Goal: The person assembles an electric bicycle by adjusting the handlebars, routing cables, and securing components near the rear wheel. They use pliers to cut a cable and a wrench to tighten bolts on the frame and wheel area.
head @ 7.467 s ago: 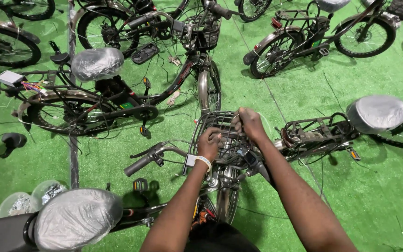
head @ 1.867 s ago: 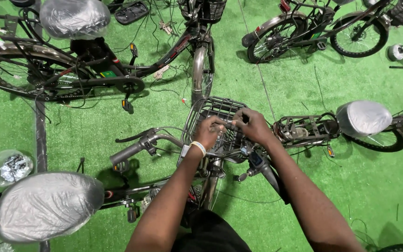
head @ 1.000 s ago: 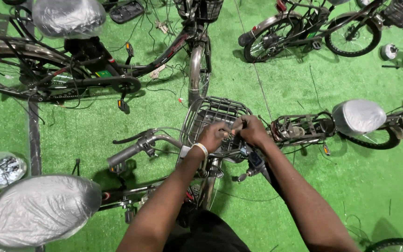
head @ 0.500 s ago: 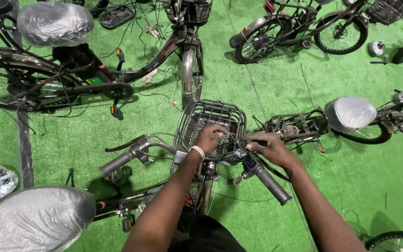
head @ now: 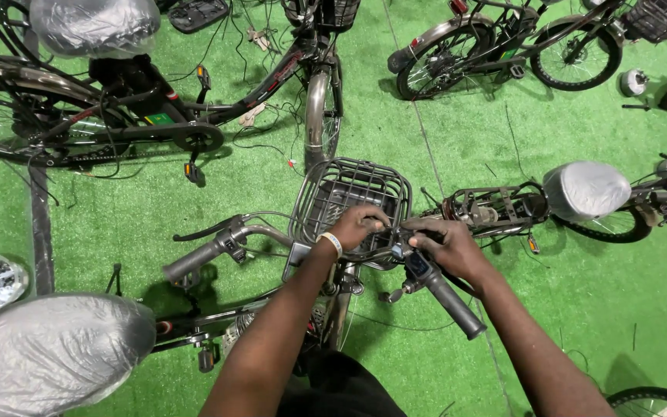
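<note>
Just behind the grey wire front basket [head: 351, 202], the bicycle's dark metal handlebar [head: 333, 245] is gripped by both closed hands — left hand [head: 358, 227], right hand [head: 443, 249] — fitting work apparently unfinished, cables still loose.

Left hand [head: 358, 227] on wire basket [head: 349, 193], right hand [head: 445, 247] seemingly gripping handlebar [head: 441, 293]

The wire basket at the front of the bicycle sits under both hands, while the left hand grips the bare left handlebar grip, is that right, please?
Not quite: the head view shows the left hand resting on the rim of the wire basket, not the left handlebar grip, which is untouched. The right hand is at the handlebar beside the basket.
</note>
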